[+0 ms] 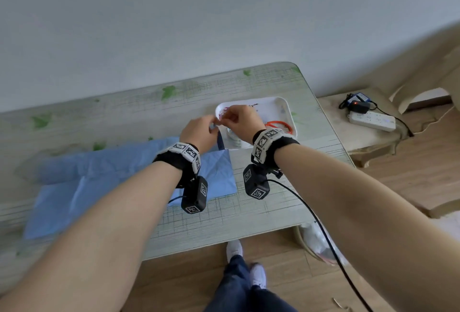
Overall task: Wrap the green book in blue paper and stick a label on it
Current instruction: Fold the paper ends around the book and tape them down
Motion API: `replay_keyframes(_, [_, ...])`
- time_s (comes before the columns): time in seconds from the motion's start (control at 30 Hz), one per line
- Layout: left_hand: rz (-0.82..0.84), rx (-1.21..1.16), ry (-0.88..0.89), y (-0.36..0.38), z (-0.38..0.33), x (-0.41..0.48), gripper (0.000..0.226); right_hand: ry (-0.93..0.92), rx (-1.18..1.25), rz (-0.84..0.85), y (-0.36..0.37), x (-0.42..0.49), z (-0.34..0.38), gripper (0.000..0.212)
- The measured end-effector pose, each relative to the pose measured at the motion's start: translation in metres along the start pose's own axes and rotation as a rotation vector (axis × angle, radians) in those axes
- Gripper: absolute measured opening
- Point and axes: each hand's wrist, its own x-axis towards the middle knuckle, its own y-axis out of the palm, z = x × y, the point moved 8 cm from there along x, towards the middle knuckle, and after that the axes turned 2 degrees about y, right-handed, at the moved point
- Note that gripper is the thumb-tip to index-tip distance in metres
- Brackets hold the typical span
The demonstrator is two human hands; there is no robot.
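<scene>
Head view: left hand [199, 128] and right hand [240, 119] meet fingertip to fingertip above a white rectangular plastic tray [273, 109], each grip curled narrow; what they pinch cannot be told. Near-left on the pale green-flecked worktop [236, 217] lies the light-blue wrapping paper [112, 170].

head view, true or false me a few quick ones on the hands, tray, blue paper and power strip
1. The left hand and right hand meet over the white tray. True.
2. The blue paper lies right of the tray. False: it lies to its left.
3. An orange loop lies in the tray. True.
4. The power strip sits on the table. False: it sits on the low bench beside it.
</scene>
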Motion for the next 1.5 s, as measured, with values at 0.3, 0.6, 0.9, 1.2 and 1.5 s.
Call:
replay_keyframes(0.3, [0.049, 0.183, -0.18, 0.001, 0.038, -0.002, 0.036, 0.013, -0.143, -0.022, 0.016, -0.006, 0.007, 0.009])
replay_keyframes(0.6, [0.18, 0.158, -0.114, 0.019, 0.058, -0.016, 0.021, 0.092, -0.129, 0.016, 0.019, -0.008, -0.011, 0.028])
replay_keyframes(0.9, [0.239, 0.132, 0.01, 0.048, 0.015, -0.006, 0.025, -0.003, -0.221, 0.262, 0.031, -0.027, -0.016, 0.073])
replay_keyframes(1.2, [0.242, 0.073, -0.05, 0.047, 0.015, 0.0, 0.034, 0.004, -0.187, 0.14, 0.02, -0.025, -0.018, 0.057])
replay_keyframes(1.5, [0.206, 0.043, -0.07, 0.04, 0.014, 0.004, 0.026, 0.226, -0.042, 0.048, 0.012, -0.021, -0.032, 0.014])
